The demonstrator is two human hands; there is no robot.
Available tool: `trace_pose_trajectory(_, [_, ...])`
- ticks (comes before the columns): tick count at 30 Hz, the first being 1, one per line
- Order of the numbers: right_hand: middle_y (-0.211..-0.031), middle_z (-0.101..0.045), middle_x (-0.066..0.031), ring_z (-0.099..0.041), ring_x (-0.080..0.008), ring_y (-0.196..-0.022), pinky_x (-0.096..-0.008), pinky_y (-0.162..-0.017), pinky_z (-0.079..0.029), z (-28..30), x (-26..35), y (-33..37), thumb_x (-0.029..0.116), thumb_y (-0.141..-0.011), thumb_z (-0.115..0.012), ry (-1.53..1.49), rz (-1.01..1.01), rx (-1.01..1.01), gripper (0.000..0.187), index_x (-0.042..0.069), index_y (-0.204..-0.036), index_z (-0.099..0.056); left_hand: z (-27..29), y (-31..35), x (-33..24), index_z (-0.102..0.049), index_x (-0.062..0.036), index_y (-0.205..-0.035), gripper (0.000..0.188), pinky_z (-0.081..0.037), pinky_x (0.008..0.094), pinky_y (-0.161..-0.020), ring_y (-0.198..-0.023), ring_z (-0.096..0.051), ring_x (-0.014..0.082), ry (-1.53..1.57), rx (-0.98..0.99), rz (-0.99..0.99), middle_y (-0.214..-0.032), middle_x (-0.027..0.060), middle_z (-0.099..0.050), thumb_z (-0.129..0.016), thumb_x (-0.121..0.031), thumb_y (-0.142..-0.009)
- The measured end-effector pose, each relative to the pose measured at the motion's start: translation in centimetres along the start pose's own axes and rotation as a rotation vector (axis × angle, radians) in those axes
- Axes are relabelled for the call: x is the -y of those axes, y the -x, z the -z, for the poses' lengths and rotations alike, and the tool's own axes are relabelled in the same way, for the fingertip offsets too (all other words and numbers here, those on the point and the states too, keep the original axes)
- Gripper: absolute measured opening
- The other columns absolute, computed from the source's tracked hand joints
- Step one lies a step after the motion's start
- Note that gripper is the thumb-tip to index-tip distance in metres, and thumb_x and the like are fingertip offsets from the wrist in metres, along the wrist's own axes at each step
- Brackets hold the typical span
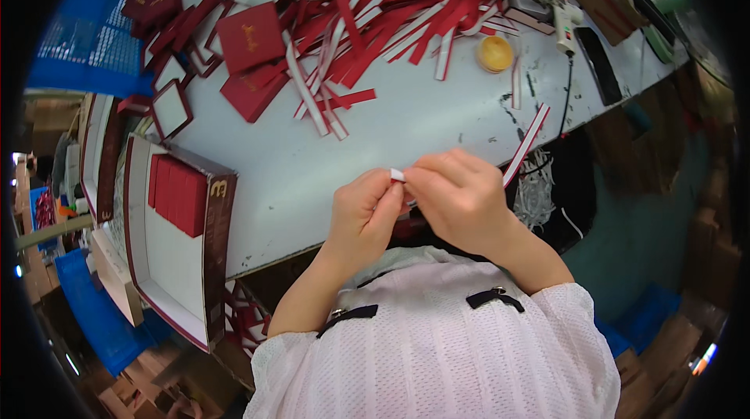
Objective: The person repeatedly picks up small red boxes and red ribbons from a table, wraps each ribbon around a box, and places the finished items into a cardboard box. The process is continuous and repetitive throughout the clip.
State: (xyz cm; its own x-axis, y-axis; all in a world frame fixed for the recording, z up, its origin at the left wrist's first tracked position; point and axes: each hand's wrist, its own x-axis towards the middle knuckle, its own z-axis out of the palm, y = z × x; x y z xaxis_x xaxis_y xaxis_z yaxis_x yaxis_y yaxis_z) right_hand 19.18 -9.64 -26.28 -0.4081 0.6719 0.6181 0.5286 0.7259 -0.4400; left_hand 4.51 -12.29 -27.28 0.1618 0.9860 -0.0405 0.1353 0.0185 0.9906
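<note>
Both hands meet in front of my chest, above the table's near edge. Between my left hand (362, 212) and my right hand (461, 194), a red-and-white strip (397, 174) is pinched, its short white end showing above the fingertips. Most of that piece is hidden by my fingers. A longer white strip with red edges (527, 142) runs up and right from behind my right hand; I cannot tell whether it joins the pinched piece.
A heap of red and white strips (375, 21) covers the far table (312, 177). Dark red boxes (250, 36) pile up at far left. An open carton (176, 278) holding red boxes stands left. A yellow round tub (494, 53), power strip (564, 32) and phone (598, 66) lie right.
</note>
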Motion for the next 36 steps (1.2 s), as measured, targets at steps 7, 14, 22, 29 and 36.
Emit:
trace_pose_trajectory(7, [-0.061, -0.049, -0.006, -0.046, -0.0179, -0.048, -0.0239, -0.042, -0.037, 0.1, -0.6, 3.8, 0.002, -0.054, -0.054, -0.074, -0.157, -0.054, 0.008, 0.005, -0.06, -0.049, -1.8, 0.0, -0.3, -0.05, -0.0011, -0.066, 0.005, -0.036, 0.029, -0.043, -0.047, -0.044, 0.0235, -0.517, 0.068, -0.427, -0.059, 0.0112, -0.046, -0.05, 0.004, -0.067])
trace_pose_trajectory(14, [-0.071, -0.056, -0.0063, -0.049, -0.0069, -0.051, -0.019, -0.044, -0.041, 4.1, -4.9, 11.3, 0.009, -0.079, -0.044, -1.751, -1.138, -1.01, 0.012, 0.001, -0.077, -0.052, -1.4, 3.3, 3.3, -0.052, 0.0034, -0.084, 0.014, -0.047, 0.0307, -0.064, -0.068, -0.056, 0.0211, 0.394, -0.256, -0.057, -0.081, 0.0142, -0.055, -0.041, -0.003, -0.079])
trace_pose_trajectory(22, [-0.081, -0.054, -0.0165, -0.055, -0.0259, -0.085, -0.0303, -0.07, -0.047, 8.0, -18.6, 33.4, 0.005, -0.073, -0.04, -0.67, -1.546, -1.458, 0.017, -0.003, -0.086, -0.048, 8.3, 4.9, 3.1, -0.045, -0.0053, -0.08, 0.008, -0.039, 0.0236, -0.053, -0.058, -0.044, 0.0125, 1.203, -0.618, -0.054, -0.07, 0.0042, -0.046, -0.045, -0.009, -0.073])
trace_pose_trajectory(29, [-0.083, -0.057, -0.011, -0.056, -0.0188, -0.075, -0.0287, -0.065, -0.044, 7.0, -12.9, 23.2, 0.009, -0.074, -0.048, 0.576, -0.975, -0.099, 0.025, -0.003, -0.096, -0.052, 6.1, 4.1, -0.7, -0.046, -0.0014, -0.086, 0.012, -0.043, 0.0289, -0.051, -0.058, -0.049, 0.0175, 0.816, -0.3, 0.015, -0.072, 0.0122, -0.05, -0.042, -0.011, -0.079])
trace_pose_trajectory(36, [-0.085, -0.057, -0.0123, -0.055, -0.0246, -0.069, -0.032, -0.059, -0.044, 3.9, 1.9, 1.6, 0.017, -0.067, -0.063, 0.161, -0.077, -0.005, 0.032, -0.001, -0.092, -0.055, 0.9, -1.0, -3.1, -0.057, 0.0029, -0.083, 0.016, -0.039, 0.0244, -0.059, -0.068, -0.049, 0.0144, 0.135, 0.314, -0.328, -0.083, 0.0084, -0.052, -0.046, 0.004, -0.072])
